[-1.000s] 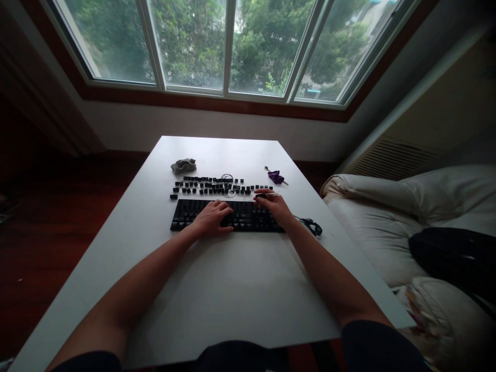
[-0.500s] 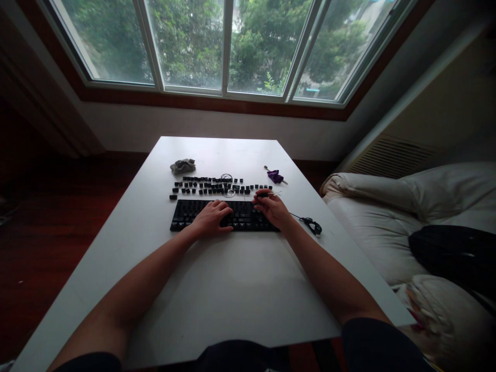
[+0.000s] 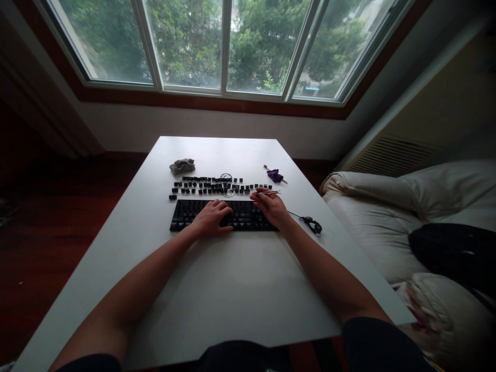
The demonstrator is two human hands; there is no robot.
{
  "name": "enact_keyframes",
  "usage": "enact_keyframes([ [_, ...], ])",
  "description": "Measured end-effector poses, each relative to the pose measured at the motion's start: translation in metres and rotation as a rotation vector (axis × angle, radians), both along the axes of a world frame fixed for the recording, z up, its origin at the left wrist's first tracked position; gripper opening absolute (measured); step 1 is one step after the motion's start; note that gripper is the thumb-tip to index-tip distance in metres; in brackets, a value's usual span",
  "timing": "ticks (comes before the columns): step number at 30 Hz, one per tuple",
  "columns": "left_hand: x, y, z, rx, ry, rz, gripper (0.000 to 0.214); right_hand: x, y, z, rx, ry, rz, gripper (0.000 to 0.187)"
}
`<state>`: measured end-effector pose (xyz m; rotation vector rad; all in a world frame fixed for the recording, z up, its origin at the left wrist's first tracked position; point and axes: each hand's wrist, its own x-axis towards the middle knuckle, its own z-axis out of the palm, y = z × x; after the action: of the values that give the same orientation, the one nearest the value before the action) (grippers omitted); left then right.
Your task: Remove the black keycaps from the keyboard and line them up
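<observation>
A black keyboard [image 3: 240,217] lies across the white table, with keys gone from parts of its upper area. My left hand [image 3: 212,217] rests on the middle of it, fingers spread and thumb along the near edge. Over the keyboard's right part, my right hand [image 3: 271,206] is closed around a keycap puller [image 3: 266,192], whose thin wire prongs point right. Beyond the keyboard, several loose black keycaps [image 3: 220,186] lie in rough rows. Among them are thin wire rings [image 3: 228,194]. The keys under my left palm are hidden.
A crumpled grey cloth [image 3: 182,166] sits at the far left of the white table [image 3: 217,289]. A small brush [image 3: 265,167] lies by a purple cloth [image 3: 275,175] at far right. A coiled cable [image 3: 312,225] rests right of the keyboard. A pale sofa [image 3: 364,222] stands alongside.
My right hand has turned the keycap puller slightly, so its handle now shows greyer and its prongs sit a little lower. My left hand has stayed in place.
</observation>
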<state>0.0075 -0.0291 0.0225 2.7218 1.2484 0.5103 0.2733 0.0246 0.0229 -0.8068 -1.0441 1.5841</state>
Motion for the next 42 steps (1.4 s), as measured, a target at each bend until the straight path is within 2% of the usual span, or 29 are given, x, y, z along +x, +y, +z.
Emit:
enact_keyframes([
  [21,0.000,0.001,0.000,0.007,-0.002,-0.001,0.049,-0.001,0.002,-0.004,-0.040,-0.045,-0.020,0.034],
  [25,0.000,0.001,0.000,0.010,0.004,-0.002,0.050,-0.003,0.000,-0.002,-0.023,-0.098,-0.070,0.039],
  [30,0.001,0.001,0.000,0.000,0.003,-0.001,0.049,-0.002,0.004,-0.003,0.103,-0.237,-0.233,0.043],
  [36,0.002,0.001,0.000,-0.002,0.001,0.001,0.049,0.004,0.010,-0.005,0.246,-0.410,-0.129,0.040],
  [42,0.002,0.001,-0.001,0.006,0.000,-0.001,0.050,0.013,0.012,-0.005,0.377,-0.617,-0.158,0.028],
])
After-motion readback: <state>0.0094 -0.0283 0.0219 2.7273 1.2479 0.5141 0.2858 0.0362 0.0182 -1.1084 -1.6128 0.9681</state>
